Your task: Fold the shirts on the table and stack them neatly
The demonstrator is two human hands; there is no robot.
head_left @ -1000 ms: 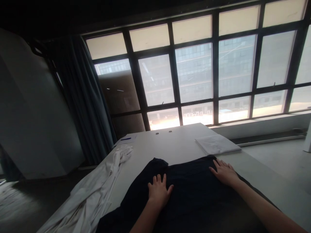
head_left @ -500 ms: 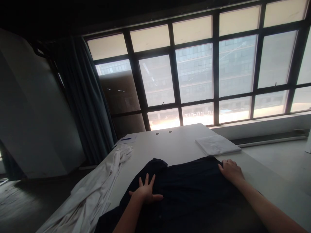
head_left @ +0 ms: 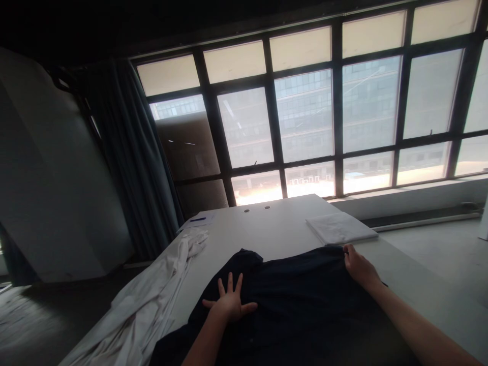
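A dark navy garment (head_left: 301,300) lies spread over the near part of the white table (head_left: 263,229); its exact kind I cannot make out. My left hand (head_left: 230,304) presses flat on its left side, fingers spread wide. At the garment's far right corner, my right hand (head_left: 360,267) has its fingers closed on the edge of the cloth. A small raised fold of the same dark cloth shows just beyond my left fingertips.
Crumpled off-white cloth (head_left: 152,300) runs along the table's left edge. Folded white cloth (head_left: 341,227) lies at the right, beyond the garment. A blue pen (head_left: 197,219) rests on paper at the far left corner. Behind stand a dark curtain (head_left: 133,162) and windows.
My right hand has gone from resting over the garment's right corner to pinching its edge, and that edge is pulled slightly outward. My left hand stays in place.
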